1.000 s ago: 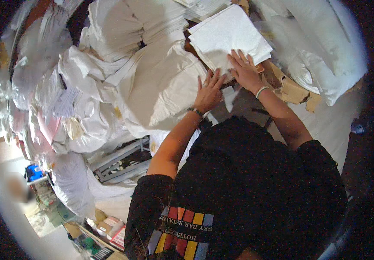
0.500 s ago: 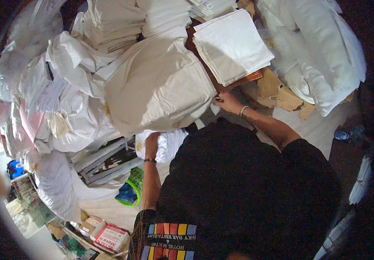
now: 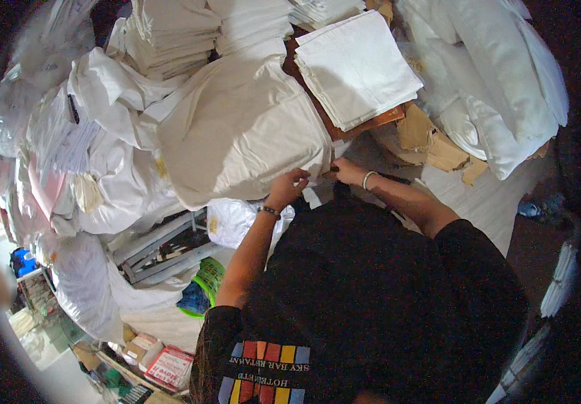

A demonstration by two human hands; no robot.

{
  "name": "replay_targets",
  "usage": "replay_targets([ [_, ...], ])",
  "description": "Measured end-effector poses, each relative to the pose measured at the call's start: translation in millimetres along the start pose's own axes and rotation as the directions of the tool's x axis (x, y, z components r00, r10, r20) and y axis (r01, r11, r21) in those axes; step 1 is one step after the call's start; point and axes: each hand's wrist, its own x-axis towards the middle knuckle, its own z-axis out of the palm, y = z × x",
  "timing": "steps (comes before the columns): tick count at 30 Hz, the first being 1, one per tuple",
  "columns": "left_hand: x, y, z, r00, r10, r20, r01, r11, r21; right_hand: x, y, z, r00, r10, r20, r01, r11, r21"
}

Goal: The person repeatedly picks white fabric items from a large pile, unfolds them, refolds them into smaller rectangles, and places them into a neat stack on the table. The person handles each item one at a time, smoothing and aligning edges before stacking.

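Note:
A large off-white cloth (image 3: 243, 128), which looks like a folded sheet or pillowcase, lies spread in front of me with soft creases. At its near right edge, my left hand (image 3: 286, 190) has its fingers curled in on the fabric. Close by on the right, my right hand (image 3: 350, 172) pinches at the cloth's near right corner; its fingertips are partly hidden. Just beyond that corner rests a neat stack of folded white cloths (image 3: 358, 71) on a brown surface.
Tall piles of folded white linen (image 3: 173, 34) stand at the back. Stuffed white bags (image 3: 486, 81) fill the far right beside torn cardboard (image 3: 432, 138). Left are heaped linens (image 3: 109, 161), a grey metal frame (image 3: 162, 252), a green basket (image 3: 206, 286) and a red-and-white box (image 3: 169, 367).
My left hand has come up and right from below the cloth's near edge to its right corner. My right hand has shifted slightly nearer to me, and the cloth's corner has moved a little.

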Motion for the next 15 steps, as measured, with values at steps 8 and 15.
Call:
replay_targets([
  [8,-15,-2,74,0.785,0.155,-0.600,-0.134,0.988,0.079,-32,-49,-9,0.991,-0.042,0.127,-0.023,0.880,0.474],
  [15,-39,-15,30,0.845,0.158,-0.510,-0.136,0.987,0.081,-36,-64,-38,0.972,-0.172,0.159,0.130,0.961,0.245],
])
